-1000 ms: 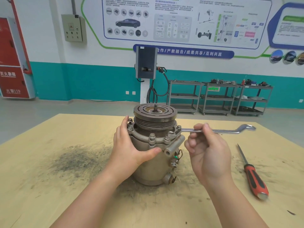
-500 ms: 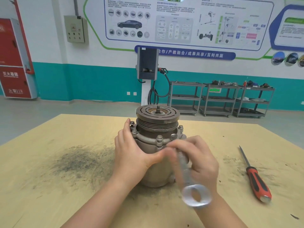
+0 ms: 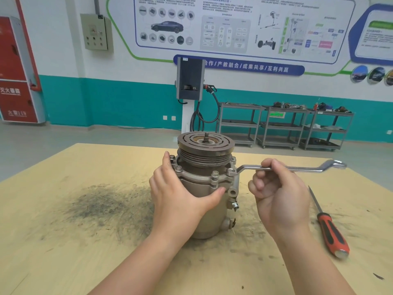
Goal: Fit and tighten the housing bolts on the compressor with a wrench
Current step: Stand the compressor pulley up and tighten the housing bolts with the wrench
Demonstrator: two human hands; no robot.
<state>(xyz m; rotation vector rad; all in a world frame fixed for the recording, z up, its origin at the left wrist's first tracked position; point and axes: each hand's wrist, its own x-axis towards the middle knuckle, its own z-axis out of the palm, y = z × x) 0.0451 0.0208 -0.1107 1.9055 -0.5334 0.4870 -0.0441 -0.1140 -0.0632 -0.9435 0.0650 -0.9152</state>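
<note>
On the table [image 3: 63, 241], wrench [image 3: 297, 168] gripped in right hand [image 3: 280, 199] fingers [image 3: 274, 167], ring on bolt [image 3: 231, 171]

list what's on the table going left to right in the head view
dark grime patch → left hand → compressor → right hand holding the wrench → red-handled screwdriver

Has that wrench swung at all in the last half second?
Yes. The wrench, then pointing toward the person, now points right from the compressor, its handle above the screwdriver.
</note>
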